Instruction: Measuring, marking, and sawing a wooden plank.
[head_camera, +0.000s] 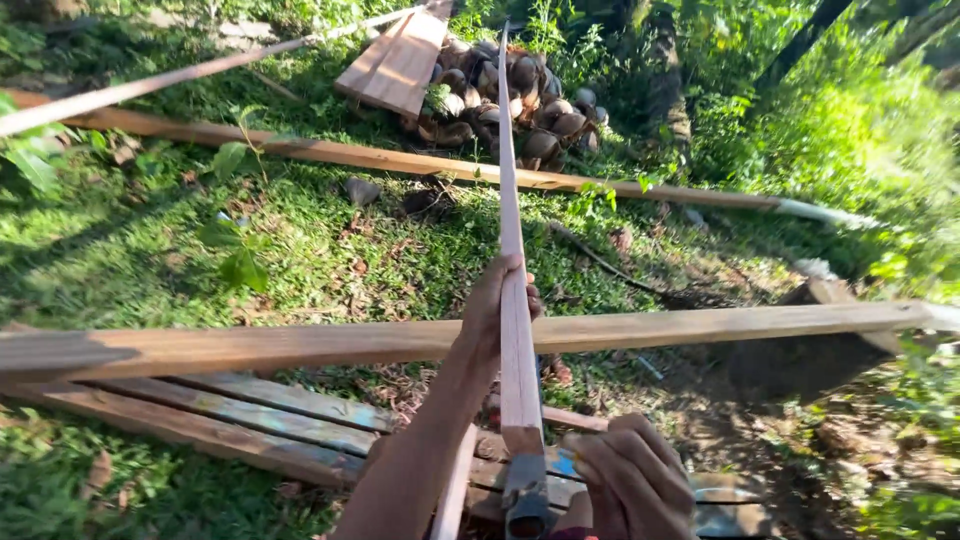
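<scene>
While sunlit grass (330, 240) spreads below, carries a long horizontal beam (300, 345) across the view, weathered planks (240, 415) under it, a husk pile (520, 100) beyond. Points away and upward: narrow wooden slat (515, 250), long axis near vertical. Left hand (495, 310) fingers clamped around the slat mid-length; right hand (635, 480) fingers curled shut at its near end, beside a metal tool (527, 500).

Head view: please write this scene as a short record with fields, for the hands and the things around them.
left hand: grips a long wooden strip partway along, strip pointing away
right hand: closed at the strip's near end, by a metal tool
crossing plank: lies level under the strip
pallet boards: on the grass, lower left
coconut husks: piled in the background
ground: grass, sunlit
</scene>
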